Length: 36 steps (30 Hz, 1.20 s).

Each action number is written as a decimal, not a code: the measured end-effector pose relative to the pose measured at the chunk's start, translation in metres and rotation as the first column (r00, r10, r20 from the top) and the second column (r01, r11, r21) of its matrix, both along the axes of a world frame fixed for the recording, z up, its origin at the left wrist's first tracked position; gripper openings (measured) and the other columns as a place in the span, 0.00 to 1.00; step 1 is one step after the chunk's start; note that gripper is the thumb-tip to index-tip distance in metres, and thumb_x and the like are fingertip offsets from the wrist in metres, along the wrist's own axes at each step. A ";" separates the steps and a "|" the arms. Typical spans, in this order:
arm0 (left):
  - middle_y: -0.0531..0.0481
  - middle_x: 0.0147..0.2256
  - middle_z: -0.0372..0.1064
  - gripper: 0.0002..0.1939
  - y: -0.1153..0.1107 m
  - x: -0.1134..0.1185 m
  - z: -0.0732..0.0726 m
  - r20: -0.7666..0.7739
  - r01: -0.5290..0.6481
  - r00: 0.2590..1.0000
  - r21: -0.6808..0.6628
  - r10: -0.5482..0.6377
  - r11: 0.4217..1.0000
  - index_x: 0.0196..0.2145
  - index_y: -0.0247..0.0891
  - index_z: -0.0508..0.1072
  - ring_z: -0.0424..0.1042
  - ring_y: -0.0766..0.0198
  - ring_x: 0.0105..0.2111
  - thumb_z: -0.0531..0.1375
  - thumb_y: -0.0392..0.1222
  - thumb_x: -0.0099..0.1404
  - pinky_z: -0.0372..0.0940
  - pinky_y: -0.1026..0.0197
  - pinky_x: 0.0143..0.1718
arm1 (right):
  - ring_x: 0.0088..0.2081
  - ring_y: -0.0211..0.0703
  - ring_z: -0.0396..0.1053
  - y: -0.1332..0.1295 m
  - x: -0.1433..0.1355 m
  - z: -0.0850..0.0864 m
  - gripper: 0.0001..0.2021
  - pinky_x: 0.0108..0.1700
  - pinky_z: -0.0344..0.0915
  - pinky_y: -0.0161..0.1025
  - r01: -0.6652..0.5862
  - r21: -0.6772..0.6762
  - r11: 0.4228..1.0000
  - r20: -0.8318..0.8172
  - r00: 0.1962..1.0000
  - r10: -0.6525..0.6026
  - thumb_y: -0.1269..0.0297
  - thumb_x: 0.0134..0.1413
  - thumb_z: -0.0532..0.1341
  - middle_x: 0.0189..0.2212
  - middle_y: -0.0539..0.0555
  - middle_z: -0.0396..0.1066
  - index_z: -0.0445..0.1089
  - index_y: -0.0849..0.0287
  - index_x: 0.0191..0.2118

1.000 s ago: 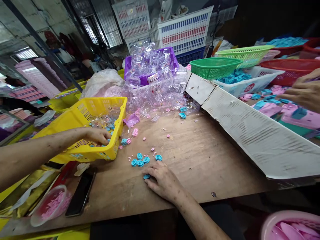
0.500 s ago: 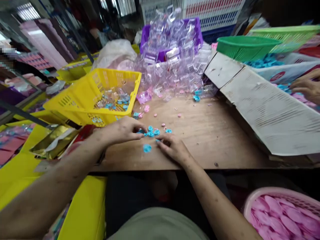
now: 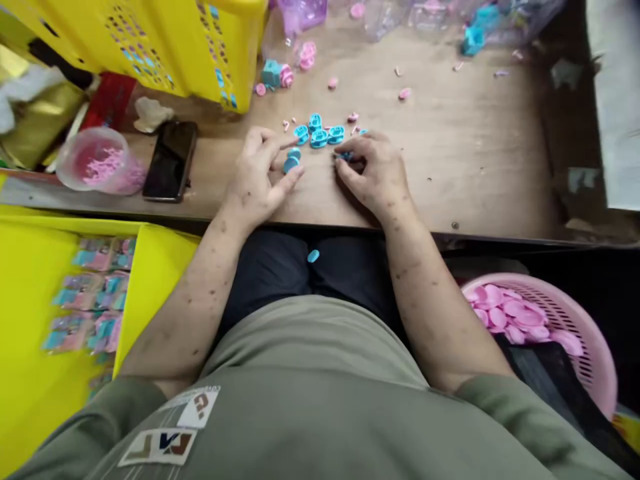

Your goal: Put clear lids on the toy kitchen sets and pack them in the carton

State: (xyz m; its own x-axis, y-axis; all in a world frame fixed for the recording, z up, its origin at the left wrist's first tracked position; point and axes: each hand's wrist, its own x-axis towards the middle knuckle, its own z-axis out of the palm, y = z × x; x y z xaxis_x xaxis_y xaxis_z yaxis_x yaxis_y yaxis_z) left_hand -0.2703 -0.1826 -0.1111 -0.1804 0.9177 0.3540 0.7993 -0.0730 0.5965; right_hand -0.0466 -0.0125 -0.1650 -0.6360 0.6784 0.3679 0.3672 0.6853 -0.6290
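Observation:
Two small round blue plastic pieces (image 3: 292,161) lie between the spread thumb and forefinger of my left hand (image 3: 257,175); it appears not to grip them. My right hand (image 3: 375,167) pinches a small blue plastic piece (image 3: 345,156), mostly hidden by the fingers. Between the hands, a cluster of oval blue plastic pieces (image 3: 319,139) with raised rims sits on the wooden table (image 3: 450,140). Below the table edge, a loose blue disc (image 3: 313,256) shows over my lap; I cannot tell if it rests there.
Left of my hands are a black phone (image 3: 171,160), a tub of tiny pink parts (image 3: 103,160) and a yellow basket (image 3: 235,47). Pink bits (image 3: 405,94) are scattered beyond. A pink basket (image 3: 597,360) stands lower right, a yellow bin (image 3: 160,267) lower left.
The view has tilted down towards my lap. A blue disc that was on or over the table's front part now shows below its edge. My left hand's fingers are now around two blue pieces.

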 end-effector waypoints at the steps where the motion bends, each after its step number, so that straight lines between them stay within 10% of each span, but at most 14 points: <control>1: 0.43 0.55 0.76 0.15 -0.015 0.009 0.008 0.007 0.030 1.000 -0.018 -0.030 0.999 0.59 0.43 0.79 0.80 0.56 0.46 0.66 0.49 0.80 0.74 0.54 0.53 | 0.52 0.58 0.80 0.000 0.001 0.002 0.11 0.63 0.78 0.57 -0.003 0.004 1.000 0.006 1.000 0.003 0.59 0.72 0.67 0.53 0.61 0.80 0.82 0.53 0.55; 5: 0.43 0.49 0.80 0.09 -0.066 0.058 0.008 -0.108 0.237 0.948 -0.387 -0.299 0.891 0.52 0.39 0.82 0.81 0.54 0.44 0.67 0.42 0.77 0.75 0.54 0.47 | 0.51 0.57 0.80 -0.003 0.002 0.006 0.11 0.62 0.78 0.56 0.002 0.035 0.999 0.001 1.000 -0.002 0.63 0.69 0.68 0.52 0.61 0.80 0.82 0.54 0.54; 11: 0.32 0.46 0.85 0.09 -0.071 0.105 -0.029 -0.359 0.127 0.835 -0.611 -0.417 0.781 0.50 0.32 0.83 0.80 0.41 0.55 0.63 0.30 0.77 0.72 0.42 0.54 | 0.43 0.50 0.79 -0.008 0.000 0.010 0.11 0.55 0.80 0.50 0.024 0.018 1.000 -0.030 0.999 -0.024 0.66 0.66 0.68 0.50 0.59 0.80 0.84 0.56 0.51; 18: 0.46 0.52 0.85 0.06 -0.068 0.077 -0.002 -0.076 0.379 0.911 -0.226 -0.404 0.897 0.50 0.41 0.81 0.83 0.57 0.53 0.71 0.38 0.77 0.77 0.55 0.58 | 0.40 0.51 0.81 -0.008 0.003 0.015 0.18 0.51 0.81 0.51 -0.009 -0.244 0.970 -0.267 0.962 -0.058 0.45 0.65 0.71 0.41 0.57 0.83 0.80 0.55 0.46; 21: 0.42 0.57 0.81 0.06 -0.045 0.061 -0.002 0.003 0.241 0.971 -0.033 -0.241 0.970 0.50 0.41 0.81 0.83 0.56 0.54 0.66 0.34 0.79 0.77 0.53 0.61 | 0.41 0.51 0.83 -0.008 0.004 0.014 0.24 0.50 0.83 0.50 -0.057 -0.287 0.956 -0.301 0.953 -0.033 0.37 0.64 0.71 0.40 0.57 0.83 0.78 0.55 0.44; 29: 0.40 0.56 0.81 0.14 -0.007 0.037 -0.015 -0.135 -0.007 0.991 0.074 0.016 0.997 0.59 0.39 0.83 0.77 0.47 0.57 0.68 0.44 0.80 0.71 0.42 0.66 | 0.45 0.48 0.84 -0.020 0.012 0.021 0.29 0.51 0.84 0.46 -0.164 -0.391 0.906 -0.415 0.910 -0.015 0.33 0.58 0.77 0.46 0.56 0.84 0.79 0.53 0.48; 36: 0.41 0.49 0.85 0.12 0.011 0.000 -0.002 -0.259 -0.061 0.966 -0.154 0.019 0.986 0.51 0.42 0.87 0.74 0.43 0.53 0.63 0.44 0.81 0.64 0.39 0.60 | 0.47 0.54 0.87 -0.042 0.013 0.032 0.21 0.54 0.86 0.50 -0.208 -0.422 0.883 -0.302 0.950 0.079 0.39 0.64 0.77 0.46 0.58 0.88 0.88 0.53 0.46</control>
State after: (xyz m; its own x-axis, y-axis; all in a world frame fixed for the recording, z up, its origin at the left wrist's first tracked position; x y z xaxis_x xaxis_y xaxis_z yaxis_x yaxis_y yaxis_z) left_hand -0.2705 -0.1711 -0.1129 -0.1407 0.9598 0.2428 0.9270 0.0416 0.3728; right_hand -0.0335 -0.0548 -0.1330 -0.6591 0.7191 0.2204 0.0598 0.3423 -0.9377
